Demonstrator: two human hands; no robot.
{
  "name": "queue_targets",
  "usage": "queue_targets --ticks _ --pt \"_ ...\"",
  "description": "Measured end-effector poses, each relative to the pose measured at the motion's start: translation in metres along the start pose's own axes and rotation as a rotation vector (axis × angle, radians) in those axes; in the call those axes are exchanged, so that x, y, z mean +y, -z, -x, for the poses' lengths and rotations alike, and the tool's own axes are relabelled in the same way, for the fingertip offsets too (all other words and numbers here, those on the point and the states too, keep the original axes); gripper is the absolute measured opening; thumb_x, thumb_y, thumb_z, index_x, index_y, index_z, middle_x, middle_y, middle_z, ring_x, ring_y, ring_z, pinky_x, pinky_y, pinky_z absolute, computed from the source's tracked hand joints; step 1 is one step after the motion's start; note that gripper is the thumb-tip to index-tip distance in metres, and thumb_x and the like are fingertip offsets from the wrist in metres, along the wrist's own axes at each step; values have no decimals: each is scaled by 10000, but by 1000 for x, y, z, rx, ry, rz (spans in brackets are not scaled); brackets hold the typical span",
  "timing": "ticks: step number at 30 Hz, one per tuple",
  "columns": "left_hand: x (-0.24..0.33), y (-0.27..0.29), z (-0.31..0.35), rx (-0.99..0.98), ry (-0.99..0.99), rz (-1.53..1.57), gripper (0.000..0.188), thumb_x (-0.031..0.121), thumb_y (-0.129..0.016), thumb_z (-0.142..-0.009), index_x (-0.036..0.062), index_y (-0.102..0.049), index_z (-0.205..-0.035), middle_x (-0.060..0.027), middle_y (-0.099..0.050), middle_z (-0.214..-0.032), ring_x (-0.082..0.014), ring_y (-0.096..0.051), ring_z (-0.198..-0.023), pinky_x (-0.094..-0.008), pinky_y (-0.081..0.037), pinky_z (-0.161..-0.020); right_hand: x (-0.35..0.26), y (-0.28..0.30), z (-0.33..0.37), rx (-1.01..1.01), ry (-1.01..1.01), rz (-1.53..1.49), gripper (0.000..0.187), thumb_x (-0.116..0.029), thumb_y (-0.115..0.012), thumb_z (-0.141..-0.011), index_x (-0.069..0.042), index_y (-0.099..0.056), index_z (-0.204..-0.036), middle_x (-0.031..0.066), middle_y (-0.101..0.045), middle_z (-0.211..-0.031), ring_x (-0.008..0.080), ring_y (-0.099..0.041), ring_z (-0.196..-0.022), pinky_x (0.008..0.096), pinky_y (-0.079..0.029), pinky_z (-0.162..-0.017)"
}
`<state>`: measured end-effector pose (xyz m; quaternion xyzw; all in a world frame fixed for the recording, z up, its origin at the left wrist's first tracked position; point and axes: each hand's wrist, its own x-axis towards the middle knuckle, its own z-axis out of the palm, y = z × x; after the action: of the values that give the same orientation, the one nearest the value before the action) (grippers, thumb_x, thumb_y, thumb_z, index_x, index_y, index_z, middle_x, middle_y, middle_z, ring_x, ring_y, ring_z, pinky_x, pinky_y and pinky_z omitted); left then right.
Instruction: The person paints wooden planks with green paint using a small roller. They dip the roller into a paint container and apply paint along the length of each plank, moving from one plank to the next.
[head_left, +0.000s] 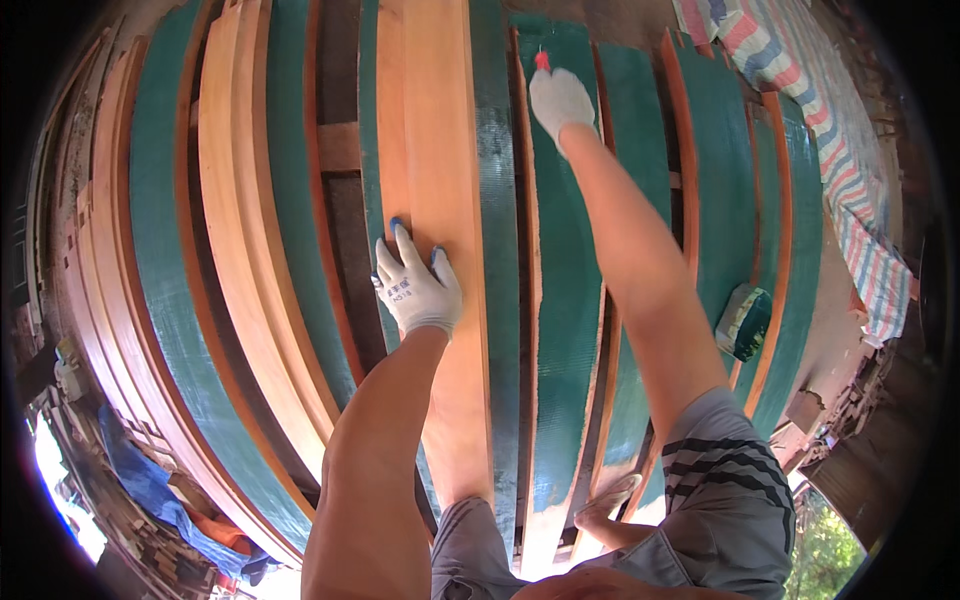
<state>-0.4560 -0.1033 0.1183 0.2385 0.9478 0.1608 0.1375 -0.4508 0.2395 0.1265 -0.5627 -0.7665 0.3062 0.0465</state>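
Pressing flat on a bare plank (440,150), left hand (417,285); right hand (560,100) grips a brush (541,60).

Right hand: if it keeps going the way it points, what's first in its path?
The right hand holds a red-handled tool pointing up the green plank. Straight on, it would only run further along that plank's green face; nothing else shows ahead, though depth is unclear.
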Motion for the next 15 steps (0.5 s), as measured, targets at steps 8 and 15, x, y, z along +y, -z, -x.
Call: queue_targets --ticks 8,15 --pt "-5 -6 1 6 -18 -11 757 402 -573 -1041 76 -325 -1677 -350 -318 -1644 -506 -414 -1455 -652 -281 -1210 48 3 107 -8 -82 -122 486 -381 -433 -1093 22 -704 -1072 310 -725 -1147 499 -670 -1114 578 -504 -957" --pt "6 -6 -2 5 -48 18 758 395 -570 -1044 89 -307 -1686 -351 -309 -1652 -509 -402 -1469 -658 -262 -1224 51 -6 -31 164 262 165 400 -289 -430 -1086 6 -699 -1070 246 -725 -1155 456 -690 -1093 552 -540 -946"
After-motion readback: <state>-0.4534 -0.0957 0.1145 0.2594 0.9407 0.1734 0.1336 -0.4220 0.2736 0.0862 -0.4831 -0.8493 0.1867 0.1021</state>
